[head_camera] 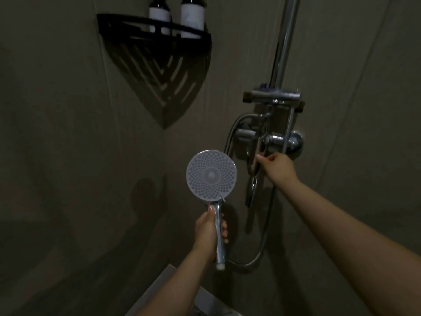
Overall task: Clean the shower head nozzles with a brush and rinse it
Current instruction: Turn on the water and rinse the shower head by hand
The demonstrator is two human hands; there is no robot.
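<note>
Head view, dim shower corner. Left hand [210, 231] grips the chrome handle of the shower head [211, 175], fingers curled round it, thumb up along the handle. The head stands upright in front of the wall, its round white nozzle face turned toward the camera. Hose [262, 247] loops from the handle's lower end up toward the mixer valve [271, 140].

Right hand [276, 166] reaches to the lever [256, 160] under the valve, fingertips pinching or touching its edge; fingers are curled, but whether they truly grasp it cannot be told in this light.

Riser pipe [286, 42] runs up from the valve. Black corner shelf [157, 71] sits upper left on the wall, carrying two bottles [192, 18] with white labels.
</note>
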